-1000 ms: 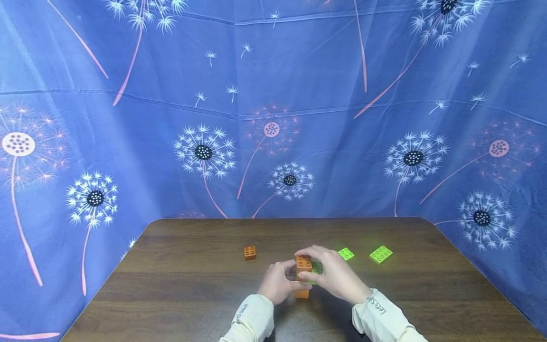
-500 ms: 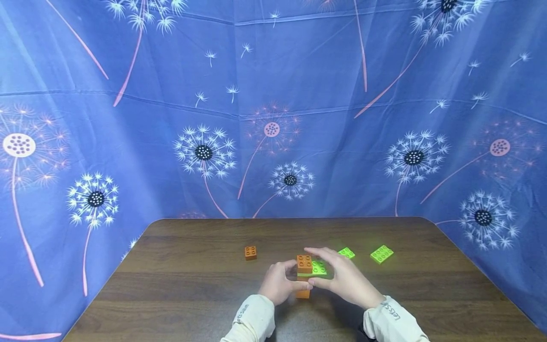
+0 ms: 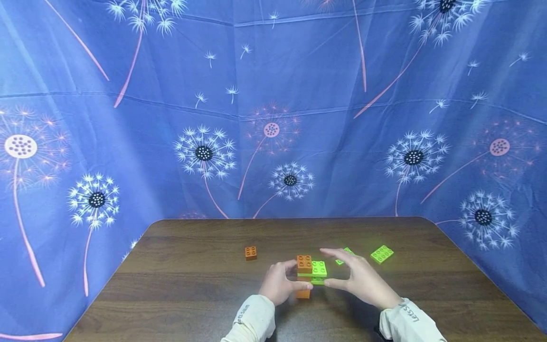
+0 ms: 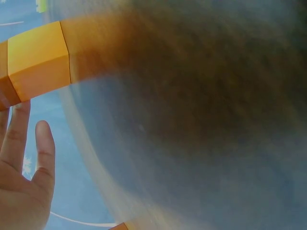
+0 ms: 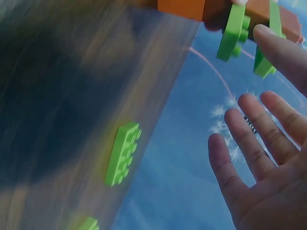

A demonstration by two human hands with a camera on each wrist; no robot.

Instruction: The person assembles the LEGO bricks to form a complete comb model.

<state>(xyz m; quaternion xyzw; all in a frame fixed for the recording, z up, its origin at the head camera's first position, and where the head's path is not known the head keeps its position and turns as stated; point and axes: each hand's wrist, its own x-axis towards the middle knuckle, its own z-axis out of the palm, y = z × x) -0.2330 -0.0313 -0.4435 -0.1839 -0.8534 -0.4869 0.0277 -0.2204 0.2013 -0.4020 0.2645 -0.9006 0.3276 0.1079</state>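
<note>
A toy brick tower stands upright on the wooden table (image 3: 179, 285). Its orange top brick (image 3: 304, 262) sits on an upper green plate (image 3: 319, 269), with a lower green plate (image 3: 317, 281) under that; both stick out rightward. An orange bottom brick (image 3: 303, 294) shows at the base. My left hand (image 3: 277, 285) grips the tower from the left, thumb across its front. In the left wrist view, fingertips meet the orange bricks (image 4: 41, 57). Just right of the tower, my right hand (image 3: 363, 280) holds nothing, its fingers spread and thumb tip close to the lower green plate.
A loose orange brick (image 3: 250, 253) lies left of the tower, farther back. Behind the right hand is a partly covered small green plate (image 3: 339, 261). A larger green plate (image 3: 382, 254) lies at the back right. A blue dandelion-print cloth (image 3: 273, 76) hangs around the table.
My right hand has let go of the orange top brick and moved right, its fingers spreading. The left hand keeps its grip, and the tower stays in place.
</note>
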